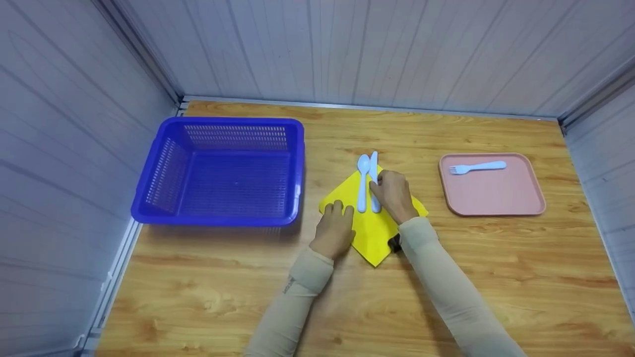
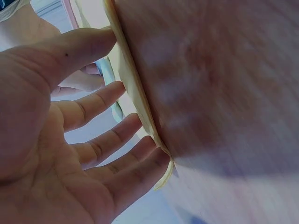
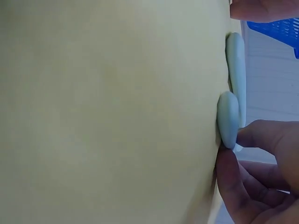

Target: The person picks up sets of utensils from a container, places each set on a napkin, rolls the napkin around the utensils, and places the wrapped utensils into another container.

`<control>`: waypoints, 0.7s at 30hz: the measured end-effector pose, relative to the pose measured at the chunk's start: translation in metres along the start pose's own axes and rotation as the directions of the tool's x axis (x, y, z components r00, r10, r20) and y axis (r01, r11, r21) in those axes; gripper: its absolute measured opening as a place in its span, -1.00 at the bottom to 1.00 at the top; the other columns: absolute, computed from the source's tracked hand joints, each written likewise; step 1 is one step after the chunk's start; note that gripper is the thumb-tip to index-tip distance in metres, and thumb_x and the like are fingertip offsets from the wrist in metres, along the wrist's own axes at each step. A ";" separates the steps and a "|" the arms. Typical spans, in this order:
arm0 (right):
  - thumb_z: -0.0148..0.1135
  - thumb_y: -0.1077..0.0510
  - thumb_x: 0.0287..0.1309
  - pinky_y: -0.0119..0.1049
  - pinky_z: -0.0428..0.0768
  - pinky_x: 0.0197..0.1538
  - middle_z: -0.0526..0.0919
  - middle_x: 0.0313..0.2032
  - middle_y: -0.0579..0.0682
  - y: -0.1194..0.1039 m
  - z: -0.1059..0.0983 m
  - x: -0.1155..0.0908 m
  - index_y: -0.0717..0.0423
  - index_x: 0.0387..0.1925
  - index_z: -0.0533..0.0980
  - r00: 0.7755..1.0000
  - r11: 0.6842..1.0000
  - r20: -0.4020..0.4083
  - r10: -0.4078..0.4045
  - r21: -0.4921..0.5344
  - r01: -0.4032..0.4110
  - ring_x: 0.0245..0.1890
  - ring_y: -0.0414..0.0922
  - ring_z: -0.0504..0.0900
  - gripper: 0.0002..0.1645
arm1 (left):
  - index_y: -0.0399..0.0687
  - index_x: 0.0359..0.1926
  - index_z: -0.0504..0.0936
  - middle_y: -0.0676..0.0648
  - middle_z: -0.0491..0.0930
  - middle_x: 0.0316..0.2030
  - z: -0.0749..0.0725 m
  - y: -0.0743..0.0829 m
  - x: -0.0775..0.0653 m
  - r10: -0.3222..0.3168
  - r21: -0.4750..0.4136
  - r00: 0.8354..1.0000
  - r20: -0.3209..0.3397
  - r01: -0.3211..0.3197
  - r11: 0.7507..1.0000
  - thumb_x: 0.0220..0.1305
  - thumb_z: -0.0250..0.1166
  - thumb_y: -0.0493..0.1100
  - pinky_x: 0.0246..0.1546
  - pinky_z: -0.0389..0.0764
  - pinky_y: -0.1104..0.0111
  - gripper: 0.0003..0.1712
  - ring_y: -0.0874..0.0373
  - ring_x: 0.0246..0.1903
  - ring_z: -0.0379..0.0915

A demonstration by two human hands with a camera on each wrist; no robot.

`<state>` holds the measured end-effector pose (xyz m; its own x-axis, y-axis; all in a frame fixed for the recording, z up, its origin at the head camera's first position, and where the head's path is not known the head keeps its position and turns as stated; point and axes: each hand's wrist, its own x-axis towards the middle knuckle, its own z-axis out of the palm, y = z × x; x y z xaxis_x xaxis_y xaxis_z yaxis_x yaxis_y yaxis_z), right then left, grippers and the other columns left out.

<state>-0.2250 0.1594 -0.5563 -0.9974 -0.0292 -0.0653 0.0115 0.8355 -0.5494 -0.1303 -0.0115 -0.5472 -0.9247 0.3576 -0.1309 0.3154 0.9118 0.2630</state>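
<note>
A yellow napkin (image 1: 369, 238) lies corner-forward on the wooden table, with a pale blue spoon (image 1: 362, 191) and a pale blue knife (image 1: 374, 163) side by side on it. Thumb and finger of my right hand (image 1: 395, 196) pinch the knife, whose handle (image 3: 228, 119) shows between them in the right wrist view. On the napkin's left corner rests my left hand (image 1: 333, 230), its fingers spread. The left wrist view has these fingertips (image 2: 132, 122) touching the napkin's edge. Spoon bowl and knife blade reach past the napkin's far edge.
A blue plastic basket (image 1: 218, 220) with slotted walls stands at the left. To the right is a pink tray (image 1: 491, 198) with a pale blue fork (image 1: 478, 167) lying across its upper part. Panel walls (image 1: 337, 54) enclose the table at the back and sides.
</note>
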 end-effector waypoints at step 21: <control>0.16 0.18 0.34 -0.31 0.61 -0.44 0.71 -0.40 0.08 0.002 0.001 -0.005 0.32 -0.24 0.67 1.000 0.993 0.002 0.000 0.114 0.000 -0.52 -0.13 0.65 -0.73 | -0.23 0.20 0.42 -0.28 0.31 0.14 0.000 0.001 0.001 -0.023 -0.002 0.999 0.049 0.023 1.000 0.31 0.36 -0.04 -0.01 0.61 0.22 -0.44 -0.17 0.15 0.31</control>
<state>-0.2203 0.1607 -0.5580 -0.9973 -0.0304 -0.0668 0.0196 0.7674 -0.6409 -0.1307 -0.0107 -0.5472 -0.9202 0.3457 -0.1836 0.2933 0.9196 0.2614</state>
